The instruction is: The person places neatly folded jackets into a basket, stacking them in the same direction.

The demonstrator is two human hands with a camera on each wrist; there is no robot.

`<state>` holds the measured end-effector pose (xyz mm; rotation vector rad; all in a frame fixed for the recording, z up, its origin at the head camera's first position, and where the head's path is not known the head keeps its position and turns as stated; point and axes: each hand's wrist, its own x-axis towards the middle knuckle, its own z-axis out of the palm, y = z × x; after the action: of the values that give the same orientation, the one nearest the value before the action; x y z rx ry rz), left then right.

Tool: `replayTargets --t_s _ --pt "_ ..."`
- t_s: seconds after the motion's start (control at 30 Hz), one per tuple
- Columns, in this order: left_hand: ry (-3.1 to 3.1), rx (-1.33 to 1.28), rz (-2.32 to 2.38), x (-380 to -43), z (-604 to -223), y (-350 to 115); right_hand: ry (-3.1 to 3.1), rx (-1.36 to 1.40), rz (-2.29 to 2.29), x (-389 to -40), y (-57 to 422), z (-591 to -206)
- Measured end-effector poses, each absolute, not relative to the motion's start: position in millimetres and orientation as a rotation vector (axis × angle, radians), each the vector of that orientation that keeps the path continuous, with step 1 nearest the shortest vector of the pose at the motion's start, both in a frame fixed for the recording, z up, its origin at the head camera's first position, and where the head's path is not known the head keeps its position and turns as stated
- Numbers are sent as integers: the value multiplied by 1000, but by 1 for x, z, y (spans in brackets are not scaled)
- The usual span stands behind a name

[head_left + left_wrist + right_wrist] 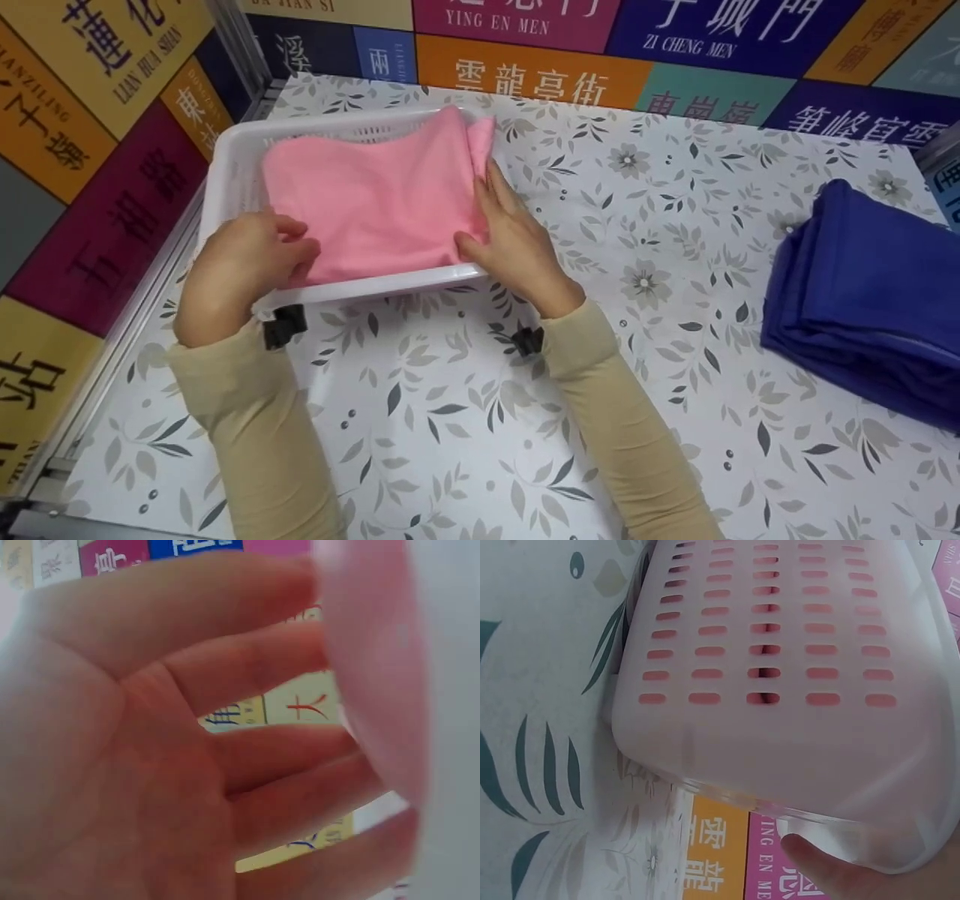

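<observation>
A folded pink cloth (367, 202) fills a white plastic basket (225, 180), its top right corner standing above the rim. My left hand (244, 259) reaches over the basket's near left corner, with loosely bent fingertips at the cloth's left edge. In the left wrist view, the fingers of that hand (225, 757) stretch towards the pink cloth (375, 667). On the other side my right hand (521, 240) lies along the cloth's right edge, thumb on the front and fingers extended up the side. Slotted walls of the basket (780, 750) fill the right wrist view, with pink behind the slots.
Folded dark blue cloth (862, 292) lies at the right of the table (450, 435), which has a leaf-patterned cover. Coloured panels with lettering (525, 67) stand along the back and left. Black wrist mounts (285, 326) sit under the forearms.
</observation>
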<state>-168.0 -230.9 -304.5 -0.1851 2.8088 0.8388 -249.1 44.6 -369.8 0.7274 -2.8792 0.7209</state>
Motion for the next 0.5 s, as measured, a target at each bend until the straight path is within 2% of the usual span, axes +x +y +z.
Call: replayTargets --t_s 0.5 --pt "2858 -198 772 -171 -313 -234 -2872 764 547 -249 45 -372"
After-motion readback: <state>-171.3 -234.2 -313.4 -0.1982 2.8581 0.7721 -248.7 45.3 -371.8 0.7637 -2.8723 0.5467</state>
